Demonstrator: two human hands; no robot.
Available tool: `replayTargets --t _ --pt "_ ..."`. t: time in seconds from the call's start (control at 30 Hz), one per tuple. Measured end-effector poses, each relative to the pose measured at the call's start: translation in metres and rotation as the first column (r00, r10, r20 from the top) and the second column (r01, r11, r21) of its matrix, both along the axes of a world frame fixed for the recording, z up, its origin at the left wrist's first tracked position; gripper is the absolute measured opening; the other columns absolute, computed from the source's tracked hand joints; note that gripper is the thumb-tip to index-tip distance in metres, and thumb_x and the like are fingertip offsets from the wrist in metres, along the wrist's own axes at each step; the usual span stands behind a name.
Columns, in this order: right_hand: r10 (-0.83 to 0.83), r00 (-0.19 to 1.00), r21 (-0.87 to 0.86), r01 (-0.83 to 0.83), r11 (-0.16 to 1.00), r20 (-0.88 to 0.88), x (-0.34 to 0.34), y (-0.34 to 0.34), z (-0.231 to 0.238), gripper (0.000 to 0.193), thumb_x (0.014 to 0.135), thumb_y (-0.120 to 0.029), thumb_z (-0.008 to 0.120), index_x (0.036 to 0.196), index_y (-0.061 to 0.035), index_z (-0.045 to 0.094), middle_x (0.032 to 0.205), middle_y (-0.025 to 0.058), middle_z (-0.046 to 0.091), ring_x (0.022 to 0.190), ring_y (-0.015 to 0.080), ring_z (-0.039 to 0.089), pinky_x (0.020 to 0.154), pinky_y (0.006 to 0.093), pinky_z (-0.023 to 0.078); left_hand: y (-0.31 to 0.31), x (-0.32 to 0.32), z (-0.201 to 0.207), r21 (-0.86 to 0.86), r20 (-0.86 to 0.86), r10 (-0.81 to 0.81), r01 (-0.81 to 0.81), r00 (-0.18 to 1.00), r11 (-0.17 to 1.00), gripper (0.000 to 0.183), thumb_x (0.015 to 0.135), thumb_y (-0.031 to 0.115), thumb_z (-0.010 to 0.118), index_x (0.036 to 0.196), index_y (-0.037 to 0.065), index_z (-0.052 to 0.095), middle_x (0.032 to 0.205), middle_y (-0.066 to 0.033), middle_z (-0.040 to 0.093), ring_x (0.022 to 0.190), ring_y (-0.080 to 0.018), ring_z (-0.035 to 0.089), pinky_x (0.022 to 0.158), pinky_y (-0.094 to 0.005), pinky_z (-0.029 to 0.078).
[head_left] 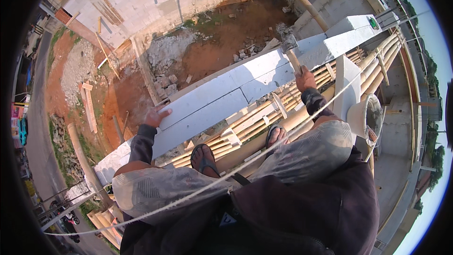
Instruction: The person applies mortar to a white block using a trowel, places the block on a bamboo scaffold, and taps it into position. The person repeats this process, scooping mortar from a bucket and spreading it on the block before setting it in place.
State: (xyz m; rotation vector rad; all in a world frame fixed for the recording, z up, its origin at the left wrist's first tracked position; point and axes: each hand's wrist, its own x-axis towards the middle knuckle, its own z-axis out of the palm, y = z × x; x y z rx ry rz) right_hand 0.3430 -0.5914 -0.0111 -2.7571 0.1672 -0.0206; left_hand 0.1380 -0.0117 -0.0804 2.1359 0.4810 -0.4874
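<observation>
High on the wall top, the white block (222, 99) lies along the course, running from 8 o'clock up to 2 o'clock; the left hand (155, 115) presses flat and open on its near end; the right hand (305, 79) is closed round a hammer (290, 47) at its far end; this looks like the tapping-level step; next calls for light, even taps, with the bamboo scaffold (264, 113) underfoot.

Perhaps colourful signs (19, 118) by the far-left roadside.
</observation>
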Motion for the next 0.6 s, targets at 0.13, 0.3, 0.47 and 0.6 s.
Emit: replayTargets --t 0.13,0.3,0.47,0.6 --pt "0.008 0.998 -0.052 -0.012 0.999 -0.064 -0.02 0.0 -0.015 0.038 0.09 -0.028 0.062 0.119 -0.0033 0.056 0.101 0.0307 0.066 0.099 0.0493 0.062 0.085 0.0533 0.05 0.003 0.002 -0.005 -0.16 -0.005 0.04 -0.041 0.999 0.986 0.062 0.08 0.049 0.075 0.12 0.002 0.069 0.106 -0.016 0.073 0.094 -0.0209 0.069 0.087 -0.0333 0.051" --pt "0.072 0.995 -0.016 -0.074 0.997 -0.072 -0.028 0.0 -0.022 0.035 0.091 -0.03 0.062 0.116 -0.0062 0.055 0.097 0.0306 0.066 0.098 0.0496 0.062 0.085 0.0552 0.05 0.003 0.004 -0.001 -0.047 0.016 -0.036 0.037 0.999 0.998 0.063 0.079 0.049 0.076 0.121 0.002 0.068 0.106 -0.0168 0.072 0.093 -0.0212 0.069 0.086 -0.0333 0.052" --pt "0.074 0.996 -0.057 -0.077 0.995 -0.045 -0.028 -0.001 -0.028 0.035 0.091 -0.029 0.063 0.113 -0.0026 0.057 0.099 0.0313 0.066 0.097 0.0499 0.062 0.083 0.0541 0.05 0.001 0.004 -0.009 -0.089 -0.016 0.022 -0.024 1.0 0.996 0.057 0.083 0.046 0.073 0.121 0.004 0.069 0.099 -0.0114 0.071 0.082 -0.018 0.066 0.072 -0.0327 0.051" --pt "0.053 0.997 -0.003 -0.053 0.999 -0.052 -0.031 -0.001 -0.031 0.034 0.089 -0.026 0.063 0.112 -0.0005 0.059 0.097 0.0305 0.065 0.096 0.0489 0.062 0.08 0.0501 0.049 0.006 0.003 -0.012 -0.04 0.048 -0.026 0.028 0.999 0.999 0.053 0.085 0.043 0.071 0.119 0.003 0.07 0.094 -0.0096 0.072 0.077 -0.0164 0.066 0.07 -0.0332 0.052"
